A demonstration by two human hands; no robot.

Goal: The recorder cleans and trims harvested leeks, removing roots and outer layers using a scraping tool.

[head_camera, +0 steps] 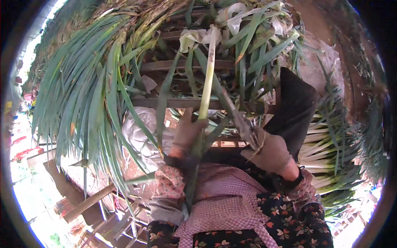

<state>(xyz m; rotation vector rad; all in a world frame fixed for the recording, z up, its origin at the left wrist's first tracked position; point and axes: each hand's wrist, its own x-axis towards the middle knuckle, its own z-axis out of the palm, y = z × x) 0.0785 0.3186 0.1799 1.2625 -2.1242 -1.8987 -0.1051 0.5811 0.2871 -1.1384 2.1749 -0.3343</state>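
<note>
My gloved left hand is closed around a leek-like green onion, its pale stem pointing up and away and its green leaves hanging towards my lap. In my gloved right hand is a second onion stalk or a narrow tool, dirty grey, slanting up to the left; its exact kind is hard to tell. Strands of root or straw cling to the fingers. Beyond both hands, peeled leaves and whitish skins lie over a slatted wooden rack.
A large heap of long green onions hangs over on the left. Onions with bared white stems are stacked at the right. Plastic sheeting lies beside the rack, and wooden frames stand at the lower left.
</note>
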